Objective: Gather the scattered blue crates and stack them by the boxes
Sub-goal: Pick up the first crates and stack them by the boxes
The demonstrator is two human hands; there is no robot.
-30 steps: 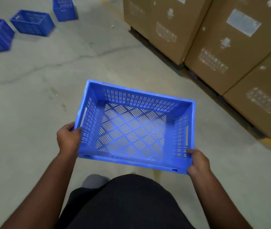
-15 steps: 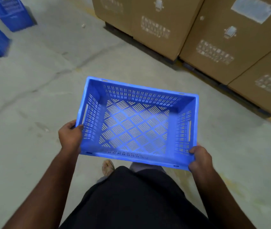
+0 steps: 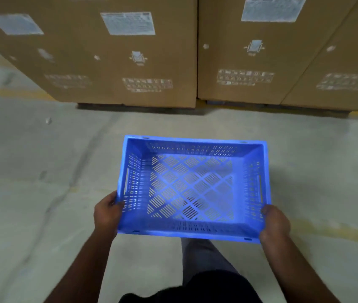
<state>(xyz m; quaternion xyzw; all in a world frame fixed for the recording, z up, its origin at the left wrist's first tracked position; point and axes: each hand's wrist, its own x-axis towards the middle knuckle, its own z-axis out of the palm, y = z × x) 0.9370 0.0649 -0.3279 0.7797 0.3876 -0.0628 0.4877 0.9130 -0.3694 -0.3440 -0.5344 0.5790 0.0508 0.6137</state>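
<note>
I hold an empty blue slotted crate (image 3: 192, 189) level in front of me, above the concrete floor. My left hand (image 3: 107, 213) grips its near left corner, fingers curled over the side wall. My right hand (image 3: 274, 223) grips its near right corner. Large brown cardboard boxes (image 3: 116, 53) with white labels stand in a row straight ahead, a short stretch of floor beyond the crate's far rim. No other blue crate shows in this view.
The boxes (image 3: 250, 51) rest on dark pallets with a shadowed gap at their base. A faded yellow floor line (image 3: 9, 92) runs along the left under the boxes. Bare concrete floor (image 3: 31, 171) spreads to the left and right. My leg (image 3: 204, 259) shows below the crate.
My view has swung right to face the boxes square on. The crates on the floor at the left have left the view. Both hands keep their grip on the crate.
</note>
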